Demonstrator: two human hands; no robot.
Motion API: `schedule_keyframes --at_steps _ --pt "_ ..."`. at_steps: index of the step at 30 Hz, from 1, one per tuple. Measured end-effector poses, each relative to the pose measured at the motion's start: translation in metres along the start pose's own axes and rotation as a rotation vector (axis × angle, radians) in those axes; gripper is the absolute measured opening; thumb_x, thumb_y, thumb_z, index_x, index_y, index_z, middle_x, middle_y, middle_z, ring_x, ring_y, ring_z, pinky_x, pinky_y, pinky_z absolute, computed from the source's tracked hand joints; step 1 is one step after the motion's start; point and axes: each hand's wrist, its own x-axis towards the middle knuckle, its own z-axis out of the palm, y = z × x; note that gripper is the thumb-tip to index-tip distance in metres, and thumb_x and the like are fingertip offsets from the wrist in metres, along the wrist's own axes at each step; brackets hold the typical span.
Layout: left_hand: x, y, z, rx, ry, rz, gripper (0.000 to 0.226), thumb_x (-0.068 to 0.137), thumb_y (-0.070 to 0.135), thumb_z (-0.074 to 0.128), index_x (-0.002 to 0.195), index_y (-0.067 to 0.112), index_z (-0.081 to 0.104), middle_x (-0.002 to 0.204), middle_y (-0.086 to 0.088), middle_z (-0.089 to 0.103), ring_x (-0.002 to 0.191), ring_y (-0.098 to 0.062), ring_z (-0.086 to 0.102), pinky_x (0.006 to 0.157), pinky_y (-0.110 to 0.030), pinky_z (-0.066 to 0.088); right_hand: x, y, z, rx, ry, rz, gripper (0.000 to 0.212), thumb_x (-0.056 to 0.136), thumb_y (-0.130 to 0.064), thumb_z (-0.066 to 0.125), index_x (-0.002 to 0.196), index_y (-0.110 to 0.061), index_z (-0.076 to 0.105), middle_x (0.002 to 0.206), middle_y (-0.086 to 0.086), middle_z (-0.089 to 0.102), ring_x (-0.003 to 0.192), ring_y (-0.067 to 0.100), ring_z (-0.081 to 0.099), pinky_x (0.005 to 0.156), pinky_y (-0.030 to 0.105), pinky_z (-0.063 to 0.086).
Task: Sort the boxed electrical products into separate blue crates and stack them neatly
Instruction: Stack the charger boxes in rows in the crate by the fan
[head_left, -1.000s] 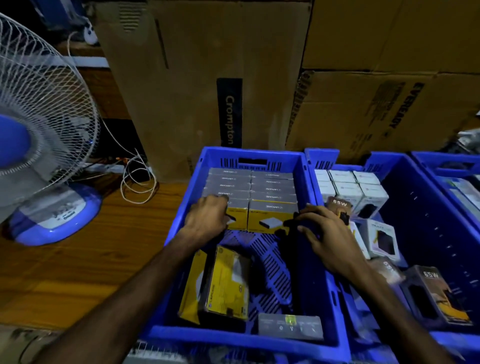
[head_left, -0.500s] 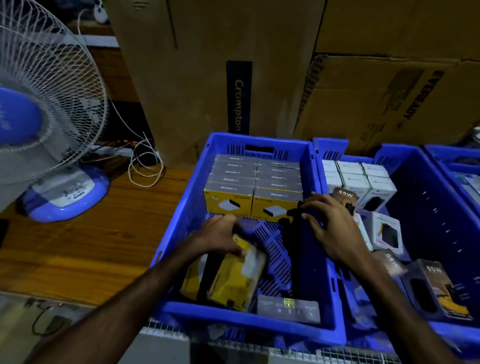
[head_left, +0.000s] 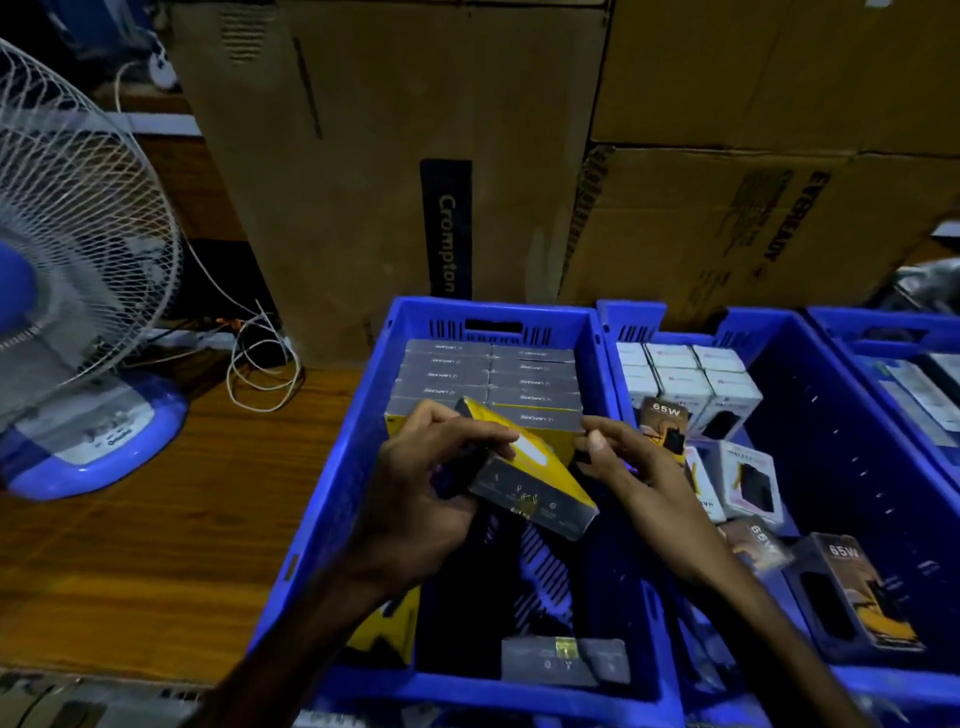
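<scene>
While the left hand (head_left: 431, 483) grips the yellow-and-grey box (head_left: 530, 467) above the middle of the left blue crate (head_left: 332, 493), fingers wrapped over its near-left end, the right hand (head_left: 639, 467) sits just beside the far-right edge, fingers curled, and I cannot tell if they actually touch it. The box is tilted, long axis running diagonally from far-left down to near-right, grey end face toward the camera, yellow face up. To land this well, I'd say square it up first: turn it so the grey label faces up like the stacked row (head_left: 488, 384) at the far end, then press it flush against the front of that row.
</scene>
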Motion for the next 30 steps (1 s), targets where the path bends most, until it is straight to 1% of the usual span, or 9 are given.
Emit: schedule_keyframes --at_steps 3,7,11,15,18,20,22,25,30 --pt "-0.002 0.015 -0.004 0.033 0.047 0.114 0.049 0.068 -0.016 0.081 0.106 0.015 0.079 0.096 -0.003 0.071 0.089 -0.017 0.066 0.076 -0.028 0.054 0.005 -0.015 0.003 0.254 -0.104 0.346 0.051 0.093 -0.057 0.057 0.126 -0.019 0.067 0.127 0.025 0.066 0.122 0.047 0.060 0.091 0.045 0.052" --pt "-0.007 0.022 -0.004 0.078 0.086 0.260 0.033 0.077 -0.003 0.080 0.107 0.011 0.078 0.104 0.004 0.076 0.098 -0.021 0.066 0.083 -0.032 0.054 -0.004 -0.030 0.010 0.543 -0.258 0.546 0.044 0.100 -0.043 0.056 0.129 -0.014 0.069 0.123 0.020 0.072 0.099 0.034 0.074 0.074 0.038 0.064" --pt "-0.016 0.008 -0.007 -0.046 0.080 0.018 0.063 0.073 0.004 0.081 0.133 0.018 0.066 0.131 0.001 0.069 0.123 -0.022 0.066 0.100 -0.040 0.055 -0.002 -0.028 0.024 0.783 -0.132 0.407 0.040 0.101 -0.028 0.055 0.134 -0.009 0.064 0.125 0.019 0.072 0.102 0.031 0.076 0.071 0.039 0.064" --pt "-0.022 0.007 -0.009 -0.396 0.129 -0.327 0.096 0.065 0.044 0.092 0.148 0.021 0.050 0.142 0.010 0.064 0.132 -0.011 0.061 0.099 -0.024 0.053 0.002 -0.012 0.037 0.869 -0.014 0.188 0.053 0.095 -0.012 0.062 0.145 -0.008 0.044 0.142 0.020 0.060 0.133 0.042 0.055 0.099 0.068 0.048" --pt "-0.018 0.009 -0.001 -0.457 0.185 -0.426 0.082 0.068 0.042 0.088 0.142 0.023 0.058 0.136 0.009 0.069 0.125 -0.012 0.066 0.095 -0.027 0.057 0.003 0.001 0.047 0.946 -0.047 0.121 0.079 0.082 -0.013 0.084 0.146 -0.008 0.038 0.151 0.027 0.046 0.138 0.047 0.046 0.098 0.067 0.047" --pt "-0.013 0.006 0.002 -0.419 0.237 -0.432 0.063 0.068 0.032 0.089 0.127 0.021 0.069 0.122 0.006 0.076 0.112 -0.013 0.073 0.090 -0.029 0.059 0.002 0.003 0.052 1.011 -0.105 0.085 0.083 0.081 -0.009 0.084 0.148 -0.006 0.035 0.151 0.028 0.046 0.140 0.049 0.042 0.103 0.069 0.042" --pt "-0.006 0.003 -0.004 -0.381 0.250 -0.411 0.050 0.067 0.014 0.085 0.116 0.019 0.074 0.112 0.007 0.079 0.104 -0.011 0.075 0.086 -0.024 0.059 0.002 0.000 0.050 0.903 -0.098 0.074 0.065 0.088 -0.003 0.075 0.143 -0.010 0.042 0.141 0.019 0.060 0.132 0.039 0.055 0.105 0.060 0.048" --pt "0.003 -0.003 -0.022 -0.236 0.149 -0.304 0.052 0.066 -0.006 0.068 0.111 0.019 0.075 0.110 0.007 0.078 0.107 -0.011 0.073 0.091 -0.028 0.058 0.004 -0.003 0.033 0.273 -0.038 -0.077 0.054 0.088 -0.007 0.071 0.137 -0.017 0.049 0.129 0.003 0.069 0.123 0.021 0.064 0.099 0.028 0.054" --pt "0.021 -0.020 -0.025 0.050 -0.036 -0.179 0.050 0.063 0.008 0.071 0.111 0.020 0.075 0.111 0.017 0.069 0.110 -0.001 0.064 0.095 -0.018 0.048 0.010 0.000 0.000 -0.566 0.144 -0.393 0.050 0.093 -0.017 0.073 0.137 -0.029 0.054 0.133 -0.010 0.053 0.125 0.002 0.052 0.103 0.019 0.042"
